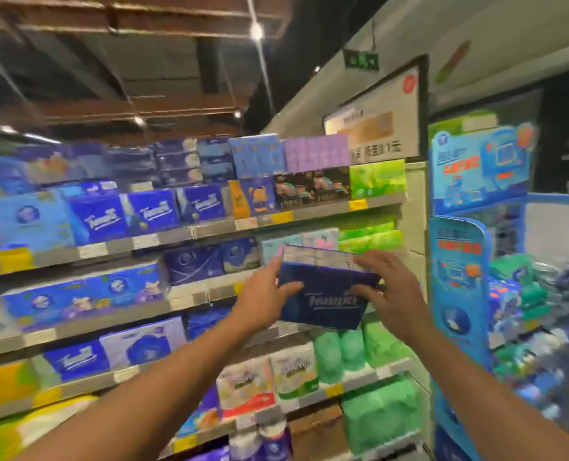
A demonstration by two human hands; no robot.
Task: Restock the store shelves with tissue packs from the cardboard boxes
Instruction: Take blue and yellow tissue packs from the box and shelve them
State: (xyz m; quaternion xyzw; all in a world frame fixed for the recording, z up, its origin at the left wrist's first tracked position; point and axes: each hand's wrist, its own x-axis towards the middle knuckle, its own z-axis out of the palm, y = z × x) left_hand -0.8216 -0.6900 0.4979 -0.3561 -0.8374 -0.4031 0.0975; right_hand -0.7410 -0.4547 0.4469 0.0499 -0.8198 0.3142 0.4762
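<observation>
Up at chest height, both hands hold one dark blue pack (326, 294) between them, raised in front of the shelves (210, 227). The left hand (263, 301) grips its left end, thumb curled over the front face and fingers reaching behind. The right hand (389, 294) clasps the right end, fingers wrapped over the top edge and the front. White script on the front reads "Tempo", blurred; the pack's pale top face tilts toward the camera.

Just behind the grip, a shelf row carries dark blue packs to the left and pale teal and pink ones straight behind, with green packs (369, 239) up to the right. One shelf above and left of the grip stand blue boxes (153, 211) with the same white "Tempo" script. Below the grip sit white wrapped rolls (266, 377) with green rolls beside them to the right. Yellow and white price tags line the shelf edges; their print is too blurred to read.

Above and right of the grip hangs a framed sign (376, 118) with Chinese characters and what looks like "81". Further right stands a blue display stand (459, 277) holding more packs.
</observation>
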